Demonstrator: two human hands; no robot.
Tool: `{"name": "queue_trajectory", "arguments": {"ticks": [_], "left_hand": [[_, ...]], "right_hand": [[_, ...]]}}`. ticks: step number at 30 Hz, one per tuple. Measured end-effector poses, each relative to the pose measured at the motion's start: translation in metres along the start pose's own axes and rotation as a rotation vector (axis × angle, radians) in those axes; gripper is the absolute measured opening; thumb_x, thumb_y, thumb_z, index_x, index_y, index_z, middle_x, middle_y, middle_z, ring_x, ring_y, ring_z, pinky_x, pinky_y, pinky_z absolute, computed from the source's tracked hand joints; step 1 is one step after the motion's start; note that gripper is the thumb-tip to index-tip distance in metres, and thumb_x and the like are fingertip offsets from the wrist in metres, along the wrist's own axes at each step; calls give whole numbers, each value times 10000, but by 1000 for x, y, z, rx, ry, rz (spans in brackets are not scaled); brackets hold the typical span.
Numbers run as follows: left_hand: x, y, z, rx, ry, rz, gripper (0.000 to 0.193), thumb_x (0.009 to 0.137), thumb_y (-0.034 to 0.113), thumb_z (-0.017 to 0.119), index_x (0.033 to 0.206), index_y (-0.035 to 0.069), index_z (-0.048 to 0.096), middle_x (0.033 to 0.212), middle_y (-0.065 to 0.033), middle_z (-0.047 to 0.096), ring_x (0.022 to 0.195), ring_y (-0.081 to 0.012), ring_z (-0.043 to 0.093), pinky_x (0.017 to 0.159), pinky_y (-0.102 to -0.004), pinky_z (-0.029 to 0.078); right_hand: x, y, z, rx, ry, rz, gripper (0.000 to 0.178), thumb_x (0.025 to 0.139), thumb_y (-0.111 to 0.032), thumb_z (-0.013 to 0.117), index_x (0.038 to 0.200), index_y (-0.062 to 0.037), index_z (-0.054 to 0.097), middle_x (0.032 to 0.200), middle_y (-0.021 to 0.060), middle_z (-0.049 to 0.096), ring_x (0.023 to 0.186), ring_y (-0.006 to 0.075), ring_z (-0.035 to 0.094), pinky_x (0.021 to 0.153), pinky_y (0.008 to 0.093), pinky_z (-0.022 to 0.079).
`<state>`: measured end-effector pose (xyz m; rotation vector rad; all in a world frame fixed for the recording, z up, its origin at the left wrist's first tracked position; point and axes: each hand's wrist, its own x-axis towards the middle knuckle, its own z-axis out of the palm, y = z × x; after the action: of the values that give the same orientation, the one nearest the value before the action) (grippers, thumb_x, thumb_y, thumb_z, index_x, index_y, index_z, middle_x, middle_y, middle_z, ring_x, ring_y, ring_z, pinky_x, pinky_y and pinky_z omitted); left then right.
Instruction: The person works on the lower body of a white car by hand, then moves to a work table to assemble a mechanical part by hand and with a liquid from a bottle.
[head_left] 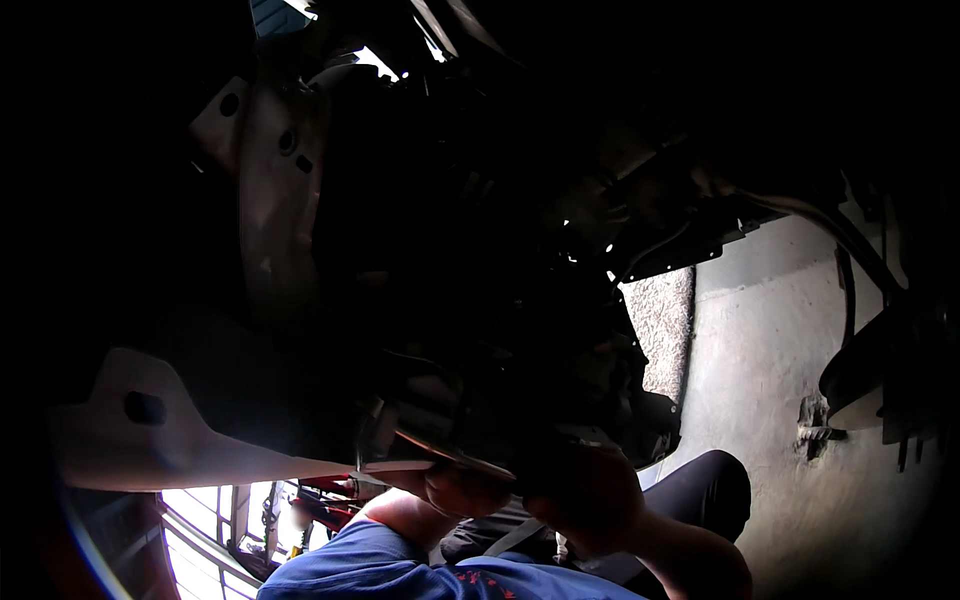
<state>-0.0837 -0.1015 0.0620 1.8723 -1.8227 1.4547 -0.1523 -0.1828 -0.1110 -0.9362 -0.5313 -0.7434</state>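
Note:
Deep shadow covers most of the underside of what looks like a vehicle, close in front of me. My left hand (465, 490) is curled beneath a thin, bright-edged part (455, 455) at the lower middle. Its fingers look closed, but whatever they grip is lost in the dark. Just to the right, my right hand (590, 495) reaches up into the shadow, and its fingers cannot be made out. A pale body panel (165, 445) with an oval hole spreads leftward from near my left hand.
At upper left hangs a pale bracket (280, 190) with several holes. A dark bent pipe (850, 230) comes down on the right above the concrete floor (750, 370). My bent knee (715, 490) is below. Red equipment (325, 500) stands behind my left arm.

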Motion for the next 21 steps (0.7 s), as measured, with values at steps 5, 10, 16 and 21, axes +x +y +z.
{"name": "queue_trajectory", "arguments": {"ticks": [5, 10, 16, 21], "left_hand": [[-69, 30, -7, 8, -13, -37, 757, 1060, 512, 306, 1604, 16, 131, 1646, -298, 163, 1568, -446, 104, 1253, -582, 73], [-83, 36, -7, 11, -28, -71, 750, 1060, 513, 304, 1599, 16, 147, 1640, -297, 179, 1566, -445, 113, 1253, -581, 74], [-81, 38, -6, 38, -48, -84, 743, 1059, 514, 302, 1593, 16, 167, 1633, -297, 198, 1565, -445, 122, 1253, -579, 76], [-80, 41, -5, 58, -56, -96, 737, 1058, 516, 300, 1588, 16, 184, 1627, -297, 214, 1563, -444, 130, 1253, -578, 77]], "right_hand": [[0, 9, -6, 316, -121, 176, 360, 978, -271, 700, 1203, 9, 670, 959, 169, 730, 737, 218, 727, 647, 343, 574], [1, 8, -9, 881, -114, 334, 323, 992, -195, 672, 1221, 33, 666, 855, 100, 725, 670, 117, 655, 601, 261, 521], [16, -2, -12, 67, -10, -52, 319, 906, -173, 728, 1153, 28, 701, 887, 175, 729, 680, 216, 686, 627, 318, 552], [10, 7, 0, -580, 295, -533, 301, 865, -180, 754, 1097, 9, 715, 906, 136, 735, 689, 242, 697, 632, 320, 558]]}}
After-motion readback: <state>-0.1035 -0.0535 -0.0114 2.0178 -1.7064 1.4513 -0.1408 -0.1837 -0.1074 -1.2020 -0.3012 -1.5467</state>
